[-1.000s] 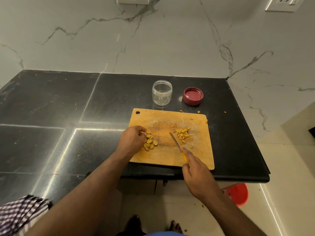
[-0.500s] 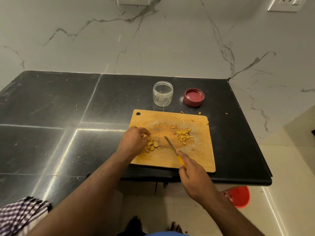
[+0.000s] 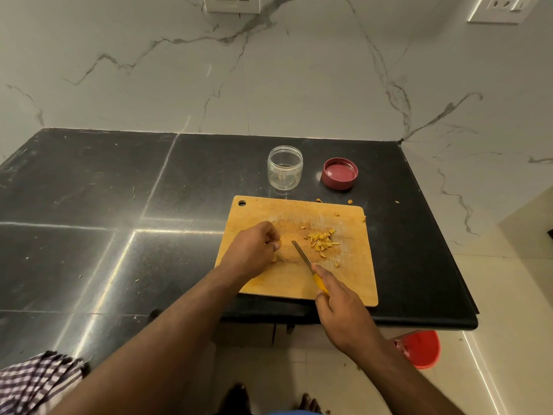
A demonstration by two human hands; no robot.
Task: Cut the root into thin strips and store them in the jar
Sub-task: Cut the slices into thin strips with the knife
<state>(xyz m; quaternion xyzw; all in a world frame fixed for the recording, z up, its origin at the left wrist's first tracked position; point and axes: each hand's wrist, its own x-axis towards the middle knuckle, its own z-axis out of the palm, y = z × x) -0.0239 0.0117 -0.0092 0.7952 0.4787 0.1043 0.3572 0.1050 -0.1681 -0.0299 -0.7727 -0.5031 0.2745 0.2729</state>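
Two hands are working the cutting board point(image 3: 296, 283): left hand point(image 3: 254, 250) pinching root slices point(image 3: 274, 258) just left of the blade of the knife point(image 3: 302, 255) the right hand point(image 3: 344, 313) is gripping, angled up-left.

cutting board point(image 3: 353, 277) on tabletop point(image 3: 119, 205) | jar point(image 3: 285, 168) behind board, lid point(image 3: 339, 173) right of jar | strips pile point(image 3: 321, 242) on board, knife point(image 3: 303, 259) left of pile | bucket point(image 3: 420, 348) on floor, right

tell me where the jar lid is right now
In the head view the red lid lies upside down on the black counter, just right of the empty jar and beyond the cutting board's far edge.
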